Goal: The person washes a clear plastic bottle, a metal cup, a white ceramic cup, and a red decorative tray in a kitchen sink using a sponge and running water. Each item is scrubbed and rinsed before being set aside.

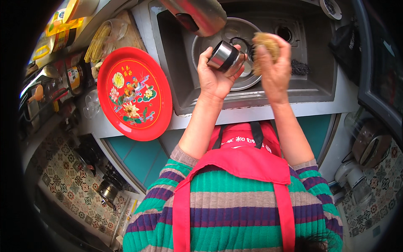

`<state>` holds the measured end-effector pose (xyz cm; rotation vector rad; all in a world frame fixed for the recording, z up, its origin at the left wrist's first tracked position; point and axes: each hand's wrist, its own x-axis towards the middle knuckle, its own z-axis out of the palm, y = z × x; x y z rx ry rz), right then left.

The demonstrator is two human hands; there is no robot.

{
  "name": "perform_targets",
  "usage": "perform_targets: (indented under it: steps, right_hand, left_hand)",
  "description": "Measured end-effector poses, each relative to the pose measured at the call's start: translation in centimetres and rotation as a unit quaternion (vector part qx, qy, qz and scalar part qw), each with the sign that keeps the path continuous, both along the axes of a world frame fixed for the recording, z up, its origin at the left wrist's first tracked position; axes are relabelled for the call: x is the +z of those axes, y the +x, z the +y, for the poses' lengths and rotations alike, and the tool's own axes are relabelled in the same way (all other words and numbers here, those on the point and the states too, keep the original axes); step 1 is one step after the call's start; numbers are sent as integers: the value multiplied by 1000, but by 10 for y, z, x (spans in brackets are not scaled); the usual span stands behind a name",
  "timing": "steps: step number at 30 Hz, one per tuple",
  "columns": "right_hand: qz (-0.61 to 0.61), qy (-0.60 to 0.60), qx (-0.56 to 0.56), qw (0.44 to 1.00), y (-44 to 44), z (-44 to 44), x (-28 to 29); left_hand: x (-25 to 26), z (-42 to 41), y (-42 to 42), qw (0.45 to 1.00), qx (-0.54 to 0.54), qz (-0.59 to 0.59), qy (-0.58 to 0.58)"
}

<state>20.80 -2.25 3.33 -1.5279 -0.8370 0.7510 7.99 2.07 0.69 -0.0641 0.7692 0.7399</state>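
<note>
Over the sink, my left hand (214,77) is closed around a shiny metal cup-shaped lid (220,56) with a black band and a dark strap loop (244,42). Its open end tilts up to the left. My right hand (277,69) grips a tan, fibrous scrubber (266,47) just right of the lid, with a small gap between them. Below both hands, a round metal basin (201,44) stands in the grey sink (174,78). What lies at the basin's middle is partly hidden by my hands and the lid.
A red, flower-patterned tray (135,94) overhangs the counter edge on the left. The faucet (201,15) reaches over the basin from the top. Dark steel wool (299,67) lies in the sink near the drain (284,33). A small white dish (330,8) sits at the upper right.
</note>
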Motion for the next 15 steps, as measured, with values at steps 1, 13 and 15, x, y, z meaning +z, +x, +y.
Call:
perform_targets:
  steps: [1,13,15]
  right_hand:
    - [18,34,-24,999,6,-3,0]
    - [-127,-33,130,983,-9,12,-6]
    - [71,-86,130,985,-4,17,-10]
  left_hand:
    - [-1,-1,0,1000,2,-2,-4]
    - [-11,-14,7,997,33,57,31]
    - [-11,-19,6,996,26,54,62]
